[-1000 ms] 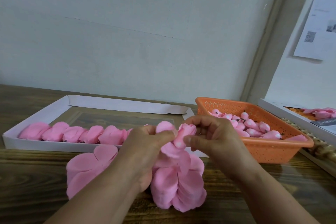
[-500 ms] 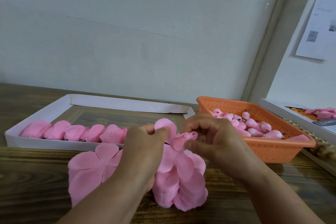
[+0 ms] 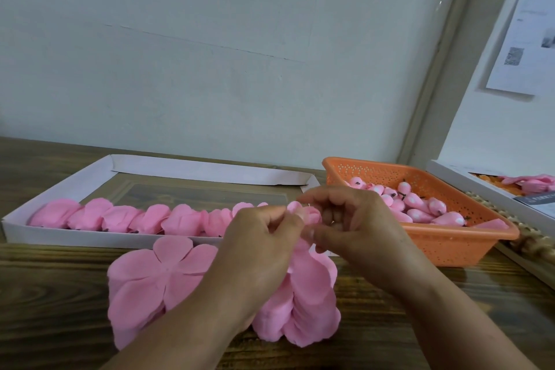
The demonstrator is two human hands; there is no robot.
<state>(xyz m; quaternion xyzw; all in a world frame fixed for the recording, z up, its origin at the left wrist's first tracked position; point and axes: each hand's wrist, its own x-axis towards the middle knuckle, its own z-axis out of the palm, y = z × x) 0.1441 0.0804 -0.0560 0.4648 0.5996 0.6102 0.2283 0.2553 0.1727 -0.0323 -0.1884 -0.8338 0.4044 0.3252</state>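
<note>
Flower bud [image 3: 311, 215], head view: the pink bud was held just above the counter [image 3: 45, 309], between both hands, in front of the near wall of the white tray [image 3: 75, 239].

The right hand [image 3: 351, 225] had its fingers curled round the bud, most of which was hidden behind them. The left hand [image 3: 261, 237] pinched a petal [image 3: 295, 207] against the bud with thumb and forefinger, its other fingers folded. The petal belonged to a sheet that hung down from the grip onto the pile of petal sheets [image 3: 306, 303] lying under the wrists. A further sheet [image 3: 159, 276] lay flat just to the left.

Handling, as judged: the bud looked light and slightly squashy, and the petal thin, limp and easily creased or torn. A firm hold belongs low on the bud, near its base. The petal is best taken by its edge with fingertips only, since a hard squeeze would likely crumple it.

Surroundings: a row of wrapped flowers [image 3: 156, 219] lay along the tray's front wall. An orange basket [image 3: 450, 246] to the right held loose buds [image 3: 420, 207]. A second box [image 3: 468, 183] stood beyond it at the frame edge, its contents only partly visible.
</note>
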